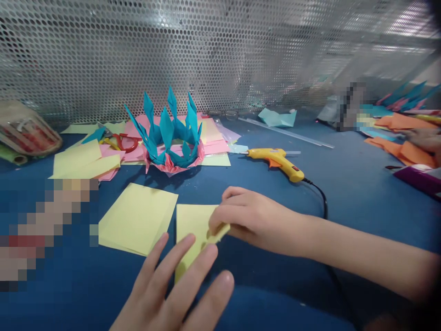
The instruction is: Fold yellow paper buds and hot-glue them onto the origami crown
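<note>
A yellow paper sheet [191, 225] lies partly folded on the blue table [344, 184]. My right hand [255, 218] is curled, its fingers pinching the sheet's right corner and pressing a fold. My left hand [179, 285] lies flat with fingers spread, its fingertips holding down the sheet's lower part. A small stack of yellow sheets [138, 218] rests just left of the folded one.
A blue and pink paper crown [170, 138] stands behind, among pink and yellow sheets [86, 163] and red scissors [126, 142]. A yellow glue gun [279, 163] with a black cord lies at the right. A perforated metal wall [206, 50] closes the back. Orange paper [403, 149] and another person's hand [425, 138] are at far right.
</note>
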